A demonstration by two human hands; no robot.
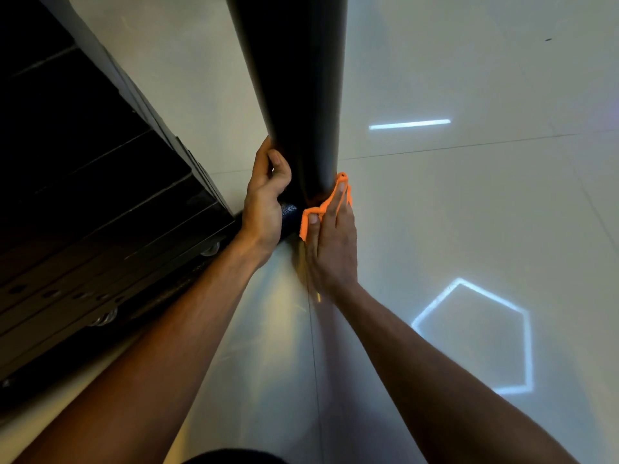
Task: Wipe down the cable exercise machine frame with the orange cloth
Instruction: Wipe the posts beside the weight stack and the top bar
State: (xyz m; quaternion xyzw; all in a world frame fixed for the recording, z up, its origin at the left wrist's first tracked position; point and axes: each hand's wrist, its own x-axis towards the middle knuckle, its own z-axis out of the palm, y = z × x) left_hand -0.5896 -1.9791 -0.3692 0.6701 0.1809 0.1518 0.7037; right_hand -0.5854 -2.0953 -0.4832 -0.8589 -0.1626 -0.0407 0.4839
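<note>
The soft, light orange cloth (321,209) is pressed flat against the frame post (294,95) near the floor by the straight-fingered right hand (330,242); the left hand (264,202) grips the post's opposite side.

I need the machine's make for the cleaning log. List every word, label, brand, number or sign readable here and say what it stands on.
None: no readable text appears in this view.
Black frame post: plain, no label showing.
Weight stack: dark plates, no numbers legible.
Orange cloth, under the right hand: no tag showing.
Floor tiles: only reflected light shapes, no writing.
</note>
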